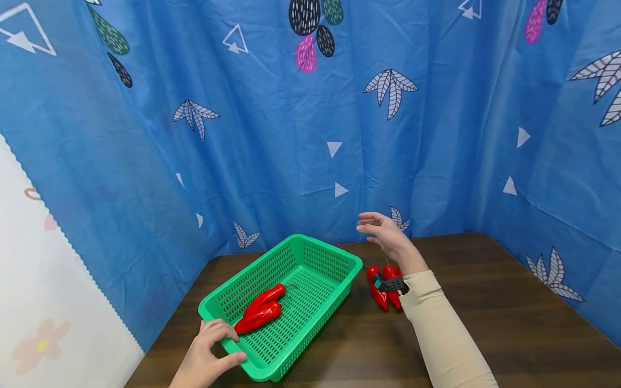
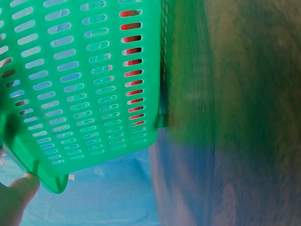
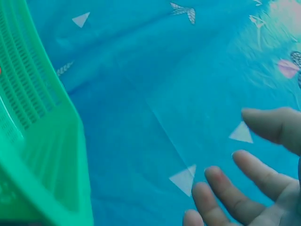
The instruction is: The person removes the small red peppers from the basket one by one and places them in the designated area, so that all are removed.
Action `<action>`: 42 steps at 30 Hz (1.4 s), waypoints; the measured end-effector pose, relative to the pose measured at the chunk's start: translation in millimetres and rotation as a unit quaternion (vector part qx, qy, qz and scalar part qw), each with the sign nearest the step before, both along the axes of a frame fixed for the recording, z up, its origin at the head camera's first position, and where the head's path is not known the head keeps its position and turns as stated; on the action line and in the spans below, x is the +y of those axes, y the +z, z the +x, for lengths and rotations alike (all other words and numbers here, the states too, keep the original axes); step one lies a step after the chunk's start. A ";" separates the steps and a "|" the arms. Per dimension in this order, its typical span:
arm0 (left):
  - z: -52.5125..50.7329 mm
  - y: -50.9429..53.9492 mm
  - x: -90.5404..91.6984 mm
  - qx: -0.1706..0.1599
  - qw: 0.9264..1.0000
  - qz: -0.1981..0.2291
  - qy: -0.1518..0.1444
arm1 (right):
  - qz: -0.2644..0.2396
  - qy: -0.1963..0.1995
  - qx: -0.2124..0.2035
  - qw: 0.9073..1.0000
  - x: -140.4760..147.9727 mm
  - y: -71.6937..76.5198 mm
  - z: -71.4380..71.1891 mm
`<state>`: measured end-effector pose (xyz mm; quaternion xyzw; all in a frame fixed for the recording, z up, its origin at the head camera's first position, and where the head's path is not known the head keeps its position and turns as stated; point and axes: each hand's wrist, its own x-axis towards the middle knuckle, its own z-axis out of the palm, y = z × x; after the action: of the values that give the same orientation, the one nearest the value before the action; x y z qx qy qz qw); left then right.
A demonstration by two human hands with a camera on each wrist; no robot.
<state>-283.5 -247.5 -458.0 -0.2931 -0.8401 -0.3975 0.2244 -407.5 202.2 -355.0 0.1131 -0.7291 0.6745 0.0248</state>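
My left hand (image 1: 209, 349) grips the near left rim of a green plastic basket (image 1: 315, 334), fingers over the edge; its thumb (image 2: 24, 188) shows on the rim in the left wrist view. Inside the basket, two red chili peppers (image 1: 259, 317) lie side by side near that end. My right hand (image 1: 388, 237) hovers past the basket's far right corner, fingers loosely bent and holding nothing, also in the right wrist view. Below its wrist, more red chili peppers (image 1: 377, 291) lie on the table, partly hidden by the forearm and a black wristband (image 1: 390, 283).
The dark wooden table (image 1: 485, 323) stretches to the right of the basket. A blue patterned curtain (image 1: 291, 161) hangs behind and along the sides, with a white cloth (image 1: 53, 302) at the left. Something small and red shows just behind the basket's far rim.
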 end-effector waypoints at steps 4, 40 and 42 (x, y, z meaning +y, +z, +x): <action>0.0 -0.2 -0.7 -0.007 1.000 0.001 0.004 | -0.026 0.059 -0.008 0.998 -15.3 3.9 -10.2; -1.2 1.0 -3.4 0.004 1.000 -0.004 0.008 | 0.136 0.241 -0.081 0.958 -129.6 -17.4 -37.2; -1.7 1.5 -3.5 0.004 1.000 -0.004 0.006 | 0.141 0.245 -0.082 0.956 -133.9 -16.8 -36.8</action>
<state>-285.2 -251.0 -456.6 -0.2904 -0.8424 -0.3916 0.2294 -444.3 68.2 -371.8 0.2355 -0.7663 0.5569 -0.2172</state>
